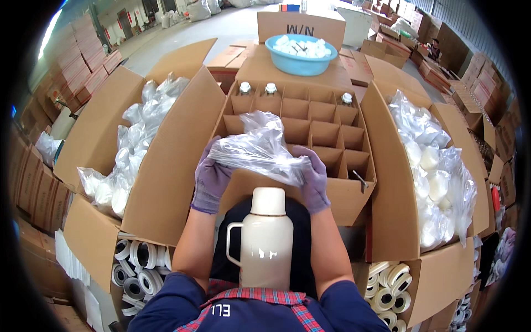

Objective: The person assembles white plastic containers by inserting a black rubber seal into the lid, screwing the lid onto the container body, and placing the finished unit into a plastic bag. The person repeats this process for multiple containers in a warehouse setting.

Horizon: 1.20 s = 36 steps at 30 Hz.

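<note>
Grips a crinkled, glossy translucent plastic bag point(257, 149) by both ends, with left hand point(213, 178) and right hand point(314, 180) in knit lavender gloves point(209, 191), just beyond a smooth, round-shouldered cream vacuum flask point(266, 240); has a corrugated, grid-partitioned carton point(344, 200) farther beyond the flask.

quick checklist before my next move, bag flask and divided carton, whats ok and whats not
1. Both hands on the bag: ok, left hand and right hand grip opposite sides of the clear plastic bag.
2. Bag smooth: not ok, it is crumpled.
3. Bag mouth open: cannot tell among the folds.
4. Flask topped: ok, the cream flask wears its cap.
5. Flask base supported: cannot tell, clothing hides it.
6. Bottles within the divided carton: ok, three white-topped bottles show in its far row.
</note>
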### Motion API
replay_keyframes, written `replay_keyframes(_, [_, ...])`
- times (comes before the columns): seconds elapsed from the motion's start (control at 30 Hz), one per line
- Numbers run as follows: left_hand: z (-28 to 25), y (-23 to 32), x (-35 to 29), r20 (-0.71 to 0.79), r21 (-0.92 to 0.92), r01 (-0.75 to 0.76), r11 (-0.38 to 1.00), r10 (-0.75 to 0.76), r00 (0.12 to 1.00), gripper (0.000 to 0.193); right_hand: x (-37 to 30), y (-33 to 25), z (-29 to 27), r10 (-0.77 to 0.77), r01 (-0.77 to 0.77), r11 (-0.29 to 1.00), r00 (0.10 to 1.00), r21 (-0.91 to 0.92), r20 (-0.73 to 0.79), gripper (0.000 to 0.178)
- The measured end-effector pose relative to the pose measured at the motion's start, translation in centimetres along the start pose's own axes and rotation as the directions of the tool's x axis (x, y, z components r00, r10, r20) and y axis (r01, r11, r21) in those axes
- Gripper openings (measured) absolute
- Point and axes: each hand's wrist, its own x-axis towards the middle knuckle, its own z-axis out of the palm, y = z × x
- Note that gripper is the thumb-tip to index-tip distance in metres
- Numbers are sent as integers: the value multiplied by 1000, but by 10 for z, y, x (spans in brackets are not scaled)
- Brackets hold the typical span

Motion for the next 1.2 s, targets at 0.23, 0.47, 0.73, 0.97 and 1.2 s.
replay_keyframes(0.23, [-51, -19, -87, 14, 720, 124, 683, -192, 981, 44, -84, 17, 2, 50, -33, 816, 999, -578, 14, 33])
replay_keyframes(0.47, [-33, 9, -184, 532, 842, -475, -257, 246, 810, 43, -162, -22, -13, -53, 235, 516, 969, -824, 243, 16])
replay_keyframes(0.73, [-39, 82, -278, 509, 847, -253, 468, -571, 644, 41, -285, -99, -27, 567, 83, 630, 631, -772, 530, 39])
replay_keyframes(0.97, [-37, 8, -142, 17, 804, 391, 448, -675, 738, 37, -258, -107, -68, 203, 279, 289, 917, -916, 344, 31])
replay_keyframes(1.2, [-8, 229, -109, 269, 918, -256, 302, -2, 963, 27, -225, -122, -75, 386, 92, 370, 890, -924, 243, 27])
